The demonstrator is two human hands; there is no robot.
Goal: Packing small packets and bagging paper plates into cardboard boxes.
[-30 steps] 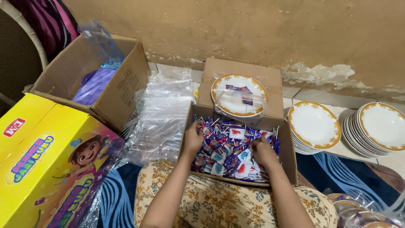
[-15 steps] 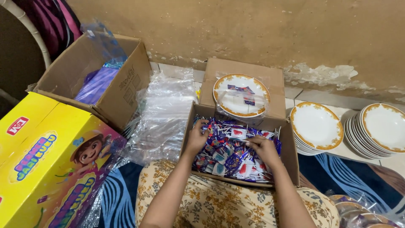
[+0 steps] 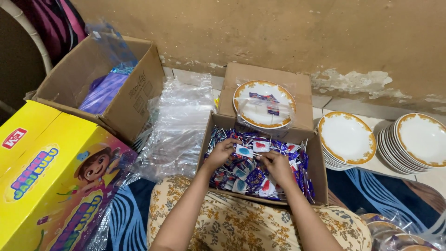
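Left hand [image 3: 219,155]: grasping wrapped lollipops [image 3: 253,167]
Right hand [image 3: 276,166]: grasping lollipops too
Yellow box [image 3: 42,172]: near left, cartoon child

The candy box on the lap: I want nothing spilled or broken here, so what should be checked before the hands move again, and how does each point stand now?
1. Both hands inside the box: ok. The left hand and right hand rest on the wrapped lollipops.
2. Firm grip on a lollipop: cannot tell; fingertips meet over the pile, but no stick is clearly pinched.
3. Box level on the lap: ok, nothing spilling over its walls.
4. Bagged plate on the back flap: ok, lying flat, some sweets already in it.
5. Plate stacks to the right: ok, clear of both arms.
6. Plastic bags within reach: ok, heaped beside the left hand.
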